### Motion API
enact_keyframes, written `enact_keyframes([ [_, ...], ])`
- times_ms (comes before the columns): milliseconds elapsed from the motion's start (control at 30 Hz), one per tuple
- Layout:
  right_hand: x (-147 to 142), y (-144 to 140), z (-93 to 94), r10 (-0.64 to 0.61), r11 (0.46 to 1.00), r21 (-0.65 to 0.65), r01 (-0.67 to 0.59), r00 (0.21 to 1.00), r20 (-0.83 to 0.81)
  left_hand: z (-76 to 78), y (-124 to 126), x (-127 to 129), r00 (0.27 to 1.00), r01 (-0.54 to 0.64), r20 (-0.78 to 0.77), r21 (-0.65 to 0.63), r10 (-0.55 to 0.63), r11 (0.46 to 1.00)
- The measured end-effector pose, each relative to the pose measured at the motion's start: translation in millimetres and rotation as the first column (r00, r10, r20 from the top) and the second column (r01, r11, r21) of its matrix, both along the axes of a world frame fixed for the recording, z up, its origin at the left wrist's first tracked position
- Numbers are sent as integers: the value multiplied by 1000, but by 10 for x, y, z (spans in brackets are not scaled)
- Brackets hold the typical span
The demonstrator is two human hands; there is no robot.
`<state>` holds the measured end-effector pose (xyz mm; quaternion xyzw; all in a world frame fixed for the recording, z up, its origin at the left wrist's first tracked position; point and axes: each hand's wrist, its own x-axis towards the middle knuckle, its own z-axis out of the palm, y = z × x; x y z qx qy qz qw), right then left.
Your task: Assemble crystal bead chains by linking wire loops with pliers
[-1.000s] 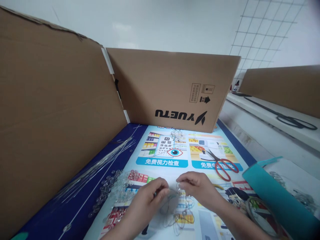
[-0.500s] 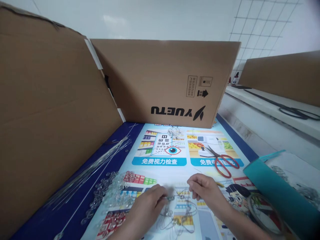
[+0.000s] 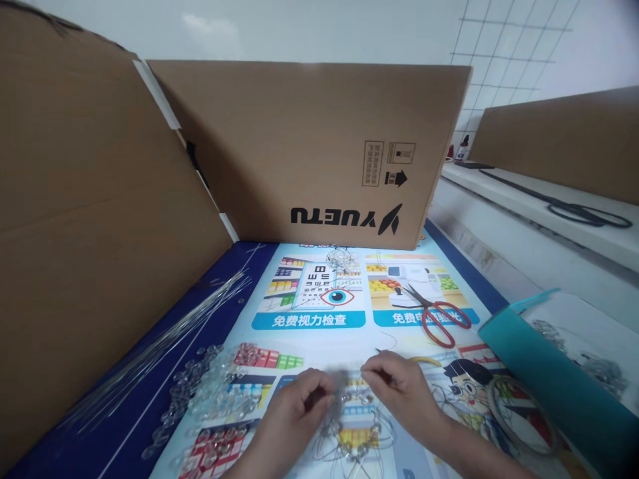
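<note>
A ring of clear beads on thin wire (image 3: pixel 355 454) lies on the printed sheet, with loose wire ends curling out on both sides. My left hand (image 3: pixel 297 418) is closed in a pinch at the ring's upper left, on the thin wire. Opposite it, my right hand (image 3: pixel 402 394) pinches a fine wire end between thumb and forefinger, just above the beads. Partly hidden behind the right hand is a yellow-handled tool (image 3: pixel 425 361). Left of my left hand spreads a pile of loose clear beads (image 3: pixel 219 392).
Red-handled scissors (image 3: pixel 439 316) lie beyond my right hand. A bundle of straight wires (image 3: pixel 170 346) rests at left. On the right are a teal-edged box (image 3: pixel 544 372) and a coil (image 3: pixel 524 416). Cardboard panels (image 3: pixel 299 133) wall off the back and left. A wire tangle (image 3: pixel 340 259) sits by the back panel.
My right hand has shifted slightly left, closer to the left hand, uncovering more of the yellow-handled tool. The beaded ring shows in a rounder shape. The whole view has swung slightly.
</note>
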<state>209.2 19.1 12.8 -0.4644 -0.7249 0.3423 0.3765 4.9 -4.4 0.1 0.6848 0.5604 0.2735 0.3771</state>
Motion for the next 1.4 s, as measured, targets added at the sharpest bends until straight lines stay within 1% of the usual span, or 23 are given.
enact_keyframes([
  [100, -10, 8, -23, 71, 982, 175, -77, 997, 41, -33, -2, 10, 997, -1, 71, -44, 4, 999],
  [167, -16, 15, -44, 124, 961, 243, -131, 991, 45, -44, -2, 19, 992, 2, 124, -67, 6, 998],
  [300, -27, 22, -62, 183, 922, 334, -197, 980, 73, -42, -7, 33, 985, 0, 173, -84, 15, 997],
  [500, -34, 47, -85, 209, 875, 417, -245, 969, 131, -42, -6, 38, 984, 16, 180, -92, 1, 996],
  [633, -13, 87, -117, 240, 861, 428, -275, 961, 136, -47, 6, 38, 988, 26, 154, -92, -11, 995],
  [733, 7, 112, -120, 264, 849, 434, -303, 953, 148, -78, 9, 33, 990, 19, 142, -97, -5, 995],
  [933, 19, 109, -108, 246, 861, 419, -289, 957, 156, -155, 23, 18, 988, 4, 156, -112, 14, 994],
  [1033, 20, 98, -110, 224, 886, 392, -247, 969, 104, -161, 21, 18, 985, 4, 173, -115, 16, 993],
  [1200, 40, 106, -121, 147, 940, 310, -139, 989, -4, -160, 13, 12, 972, 10, 232, -143, 24, 990],
  [1300, 52, 109, -118, 118, 952, 286, -106, 993, -25, -153, 21, 3, 969, 17, 246, -153, 22, 988],
  [1400, 55, 103, -109, 114, 954, 282, -100, 993, -32, -148, 24, -7, 967, 15, 251, -164, 28, 986],
])
